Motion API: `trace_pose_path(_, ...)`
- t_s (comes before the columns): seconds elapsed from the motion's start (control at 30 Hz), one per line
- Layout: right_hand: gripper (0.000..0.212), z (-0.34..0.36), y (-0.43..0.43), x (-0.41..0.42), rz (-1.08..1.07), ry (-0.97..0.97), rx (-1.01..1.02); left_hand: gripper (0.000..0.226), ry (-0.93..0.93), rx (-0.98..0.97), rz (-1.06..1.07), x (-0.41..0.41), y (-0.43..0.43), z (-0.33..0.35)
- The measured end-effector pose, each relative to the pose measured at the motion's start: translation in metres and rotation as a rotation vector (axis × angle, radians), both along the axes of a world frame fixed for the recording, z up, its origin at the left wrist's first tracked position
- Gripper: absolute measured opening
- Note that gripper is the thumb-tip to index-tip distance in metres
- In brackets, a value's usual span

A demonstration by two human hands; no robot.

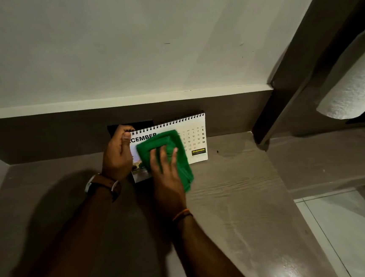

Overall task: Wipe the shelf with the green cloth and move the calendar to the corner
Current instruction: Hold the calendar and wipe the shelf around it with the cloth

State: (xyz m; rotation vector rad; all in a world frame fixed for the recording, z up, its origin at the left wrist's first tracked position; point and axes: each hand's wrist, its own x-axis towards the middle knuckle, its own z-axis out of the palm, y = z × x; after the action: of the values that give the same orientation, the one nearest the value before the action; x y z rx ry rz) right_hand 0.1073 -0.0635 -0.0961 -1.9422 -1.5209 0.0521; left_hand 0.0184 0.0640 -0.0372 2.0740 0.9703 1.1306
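Read "CEMBER" and "RUNNER" on calendar (195, 137), upright on shelf (236, 188). Gripped at spiral top corner by curled left hand (117, 157). Pressed green cloth (166, 142) against its face under right hand (168, 183), fingers straight.

a grey-brown wood-grain shelf (236, 188) runs along the wall. a spiral-bound desk calendar (195, 137) stands on it near the back, showing december.

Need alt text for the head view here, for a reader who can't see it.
A person's left hand grips the top left corner of a December desk calendar standing on a grey shelf, while the right hand presses a folded green cloth flat against its face. A paper towel roll sits at upper right.
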Motion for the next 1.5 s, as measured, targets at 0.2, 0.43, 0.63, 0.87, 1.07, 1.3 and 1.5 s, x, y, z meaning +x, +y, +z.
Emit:
trace_pose_path(0.2, 0.067, -0.018, -0.025, 0.016, -0.066, -0.041, -0.175, 0.023, 0.001, -0.042, -0.036, 0.001, 0.005, 0.003)
trace_pose_path(0.43, 0.101, 0.031, 0.01, 0.042, -0.301, 0.226, -0.092, 0.025, 0.012, -0.101, -0.052, 0.0, -0.001, 0.004)
trace_pose_path(0.63, 0.06, 0.018, 0.005, 0.008, 0.24, -0.106, -0.07, 0.025, 0.036, -0.061, 0.012, -0.003, 0.003, 0.008)
trace_pose_path(0.87, 0.08, -0.006, -0.038, 0.053, -0.056, -0.078, -0.14, 0.028, 0.075, -0.12, -0.088, -0.009, 0.004, 0.013)
trace_pose_path(1.07, 0.097, 0.034, -0.001, 0.038, -0.15, 0.153, -0.101, 0.025, 0.069, -0.13, -0.068, -0.009, -0.004, 0.014)
trace_pose_path(1.3, 0.052, 0.015, -0.016, -0.003, 0.279, -0.015, -0.163, 0.024, 0.116, -0.064, -0.031, -0.011, -0.005, 0.023)
trace_pose_path(1.5, 0.084, 0.012, -0.043, 0.052, -0.129, 0.051, -0.111, 0.029, 0.15, -0.052, -0.042, -0.013, -0.006, 0.024)
